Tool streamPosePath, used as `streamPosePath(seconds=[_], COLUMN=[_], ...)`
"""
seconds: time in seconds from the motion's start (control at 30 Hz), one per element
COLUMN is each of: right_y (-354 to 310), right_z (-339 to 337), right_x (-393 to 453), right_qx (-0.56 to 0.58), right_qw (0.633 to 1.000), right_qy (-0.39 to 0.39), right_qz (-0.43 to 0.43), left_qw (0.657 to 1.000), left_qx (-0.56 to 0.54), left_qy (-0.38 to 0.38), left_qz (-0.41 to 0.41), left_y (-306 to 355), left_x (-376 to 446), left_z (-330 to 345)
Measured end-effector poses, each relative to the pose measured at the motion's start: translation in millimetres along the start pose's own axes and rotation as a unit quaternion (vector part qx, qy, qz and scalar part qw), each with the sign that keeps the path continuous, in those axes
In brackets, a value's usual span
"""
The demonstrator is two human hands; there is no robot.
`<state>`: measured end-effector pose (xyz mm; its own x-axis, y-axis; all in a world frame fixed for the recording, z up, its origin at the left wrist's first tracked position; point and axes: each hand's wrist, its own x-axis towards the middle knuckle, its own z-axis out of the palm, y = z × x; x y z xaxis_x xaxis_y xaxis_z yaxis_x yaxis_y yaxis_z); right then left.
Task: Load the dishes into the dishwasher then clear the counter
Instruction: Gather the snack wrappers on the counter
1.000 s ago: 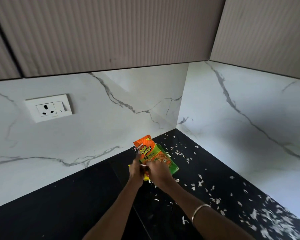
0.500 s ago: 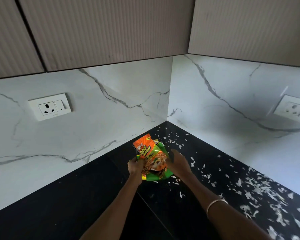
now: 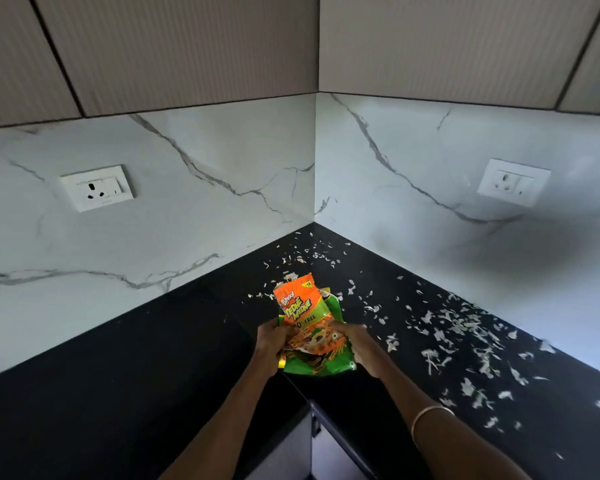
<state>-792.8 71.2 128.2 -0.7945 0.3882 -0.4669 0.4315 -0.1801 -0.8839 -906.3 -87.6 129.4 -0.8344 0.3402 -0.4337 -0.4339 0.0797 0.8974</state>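
Note:
An orange and green snack wrapper [image 3: 307, 315], with more wrappers bunched behind it, is held above the black corner counter [image 3: 118, 375]. My left hand [image 3: 269, 342] grips the bunch at its left edge. My right hand [image 3: 357, 344] holds its right edge, fingers curled round the wrapper. Several white paper scraps [image 3: 458, 327] lie scattered over the counter from the corner out to the right. No dishes or dishwasher are in view.
White marble backsplash walls meet at the corner behind the counter. A wall socket [image 3: 97, 187] sits on the left wall and another socket [image 3: 513, 181] on the right wall. Ribbed upper cabinets [image 3: 187, 46] hang overhead. A cabinet front [image 3: 291, 452] shows below the counter edge.
The view swung right, bringing the right socket in. My right hand left the wrappers, then came back and took hold of their right edge; the bunch is now closer to me.

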Motion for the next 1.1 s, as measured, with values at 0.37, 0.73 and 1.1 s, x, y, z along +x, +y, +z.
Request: streamPosePath(seconds=[0.37,0.73,1.1], right_y=[92.8,183.9,350.0], right_z=[9.1,31.5,58.8], right_x=[-99.6,-111.6,-90.0], right_qx=[-0.123,-0.291,-0.146], right_qw=[0.99,0.95,0.965], right_qy=[-0.03,-0.036,0.043], right_qz=[0.055,0.104,0.214], left_qw=[0.976,0.93,0.913], left_qx=[0.213,0.365,0.401], left_qy=[0.054,0.017,-0.02], left_qz=[0.005,-0.04,-0.069], left_y=[-116.8,-194.0,-324.7], left_x=[-112.0,-140.8,-87.9], left_z=[-29.0,-66.5,-98.8])
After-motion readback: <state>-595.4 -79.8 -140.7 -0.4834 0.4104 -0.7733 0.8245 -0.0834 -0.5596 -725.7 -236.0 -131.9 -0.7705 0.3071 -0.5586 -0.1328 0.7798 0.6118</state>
